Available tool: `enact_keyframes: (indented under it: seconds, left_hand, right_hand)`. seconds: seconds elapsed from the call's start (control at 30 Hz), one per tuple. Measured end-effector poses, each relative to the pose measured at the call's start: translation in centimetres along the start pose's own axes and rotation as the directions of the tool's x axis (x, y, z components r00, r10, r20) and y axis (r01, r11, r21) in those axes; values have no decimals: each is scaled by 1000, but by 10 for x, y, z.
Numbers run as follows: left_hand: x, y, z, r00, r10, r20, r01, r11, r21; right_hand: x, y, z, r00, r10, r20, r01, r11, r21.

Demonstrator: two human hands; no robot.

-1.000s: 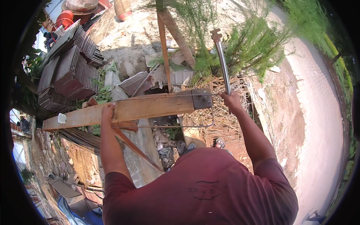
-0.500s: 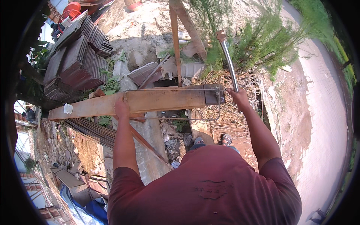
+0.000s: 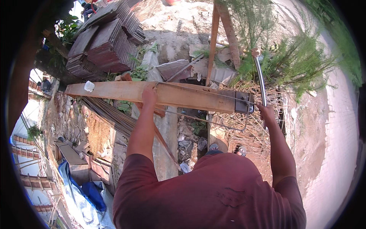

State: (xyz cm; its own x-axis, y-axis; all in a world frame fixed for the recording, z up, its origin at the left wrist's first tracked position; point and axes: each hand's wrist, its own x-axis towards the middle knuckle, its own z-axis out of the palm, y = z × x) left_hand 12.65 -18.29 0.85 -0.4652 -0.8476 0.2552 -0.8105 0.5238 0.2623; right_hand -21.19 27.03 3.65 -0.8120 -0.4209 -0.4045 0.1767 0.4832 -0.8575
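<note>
My left hand (image 3: 150, 95) grips a thin bent steel rod (image 3: 206, 120) on a long wooden plank (image 3: 114, 91). The rod forms a long rectangular shape reaching toward a dark metal fitting (image 3: 243, 101) at the plank's right end. My right hand (image 3: 266, 114) is closed round a shiny steel bar tool (image 3: 260, 76) with a notched head at its top, held upright in the picture just right of the fitting. Below the plank's right end lies a pile of bent wire-like rods (image 3: 255, 141).
Stacked corrugated sheets (image 3: 108, 45), long rods (image 3: 106, 114), upright timbers (image 3: 213, 42), feathery shrubs (image 3: 289, 65), a concrete ledge (image 3: 167, 152), rubble and a tarp (image 3: 68, 187) surround me. A paved path (image 3: 335, 133) runs along the right. A small distant person (image 3: 87, 8) is at upper left.
The view has turned, so plank, rod and both hands appear shifted right and tilted clockwise. My hands stay on the rod and tool, with little visible movement relative to the plank.
</note>
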Motion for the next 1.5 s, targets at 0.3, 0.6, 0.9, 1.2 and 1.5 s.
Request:
enact_keyframes:
  seconds: [0.3, 0.6, 0.9, 1.2, 1.5]
  left_hand:
    - [-33, 9, -11, 982, -139, -126, 136, 990, -31]
    - [-13, 38, -6, 971, -224, -86, 235, 959, 157]
    - [-49, 118, 9, 959, -232, 165, 183, 946, 266]
    - [-27, 97, 46, 919, -331, 213, 306, 941, 142]
    - [-28, 113, 53, 993, -7, 114, -54, 849, 526]
  right_hand:
    - [20, 23, -8, 999, -43, -24, 39, 992, -119]
    - [11, 17, -16, 998, 26, 49, -22, 996, -82]
    - [23, 19, -40, 981, -63, 183, 112, 956, -270]
    - [122, 36, -207, 789, -466, 401, 597, 426, -680]
    - [238, -60, -187, 294, -611, 735, 863, -161, -479]
